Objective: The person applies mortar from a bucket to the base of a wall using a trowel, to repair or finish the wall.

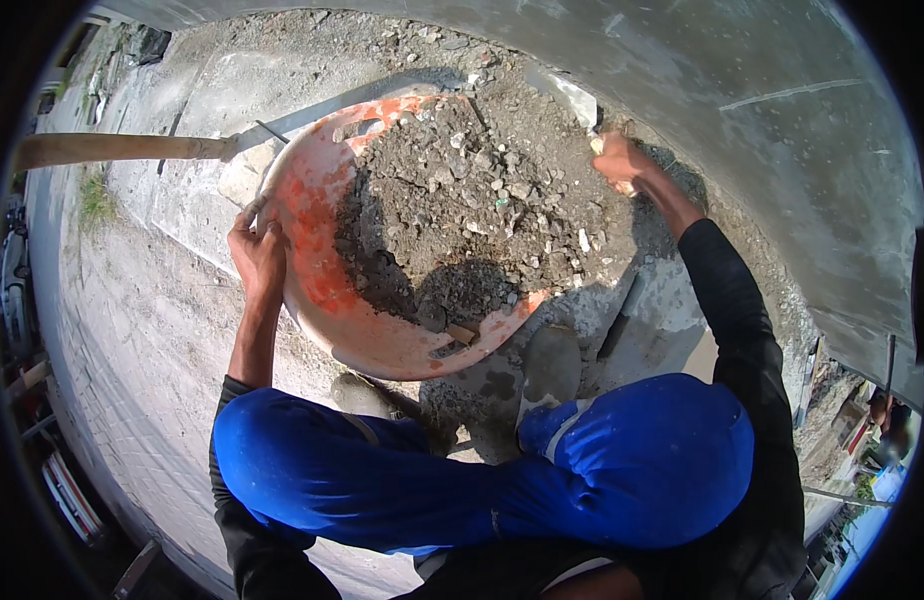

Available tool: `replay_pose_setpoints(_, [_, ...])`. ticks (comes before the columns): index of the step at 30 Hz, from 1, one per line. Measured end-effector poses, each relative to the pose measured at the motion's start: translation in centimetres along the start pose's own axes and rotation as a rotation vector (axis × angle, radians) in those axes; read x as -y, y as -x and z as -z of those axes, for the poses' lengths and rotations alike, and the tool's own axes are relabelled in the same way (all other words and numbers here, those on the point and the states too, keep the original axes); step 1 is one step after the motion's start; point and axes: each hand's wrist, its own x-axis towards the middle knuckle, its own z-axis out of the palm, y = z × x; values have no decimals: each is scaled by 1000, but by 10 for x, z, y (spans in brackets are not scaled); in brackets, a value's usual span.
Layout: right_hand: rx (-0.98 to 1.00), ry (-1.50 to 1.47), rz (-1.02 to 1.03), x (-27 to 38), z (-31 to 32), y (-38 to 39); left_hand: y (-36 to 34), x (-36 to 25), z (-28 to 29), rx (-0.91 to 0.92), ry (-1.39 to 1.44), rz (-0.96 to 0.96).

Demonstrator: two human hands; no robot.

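One orange basin point(320, 255), gripped by left hand point(256, 252): tilting could spill rubble point(462, 190). One trowel point(574, 102), gripped by right hand point(620, 163).

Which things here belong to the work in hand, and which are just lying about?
Work in hand:
- orange tub, rim gripped by the left hand
- rubble in it
- trowel-like tool in the right hand

Apparently just about:
- wooden handle, untouched
- grass tuft
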Motion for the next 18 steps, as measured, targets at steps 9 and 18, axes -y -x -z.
replay_pose_setpoints(9, [-119,6,198,22,-98,122,-2,-8,5,78,-18,-59])
replay_pose_setpoints(18, [-566,-755,-246,-162,-70,214,-7,3,-5,86,6,-103])
